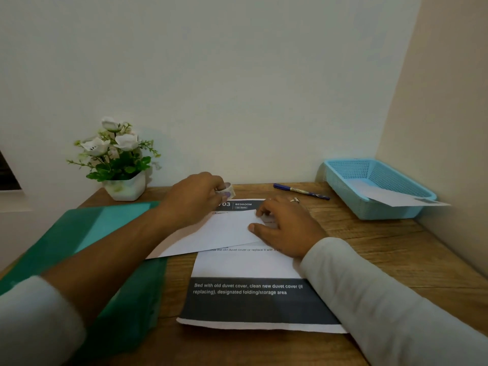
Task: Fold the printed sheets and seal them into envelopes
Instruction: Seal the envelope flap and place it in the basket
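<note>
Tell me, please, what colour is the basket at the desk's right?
Light blue basket, seen in the head view.

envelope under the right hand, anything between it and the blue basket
Only the blue pen, which lies on the table between the envelope and the blue basket, toward the back. The right hand rests on the envelope and the left hand holds a small roll. A white sheet lies in the basket.

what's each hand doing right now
Left hand: pinches a small white and purple tape roll.
Right hand: holds nothing, fingers resting on the white paper envelope.
</note>
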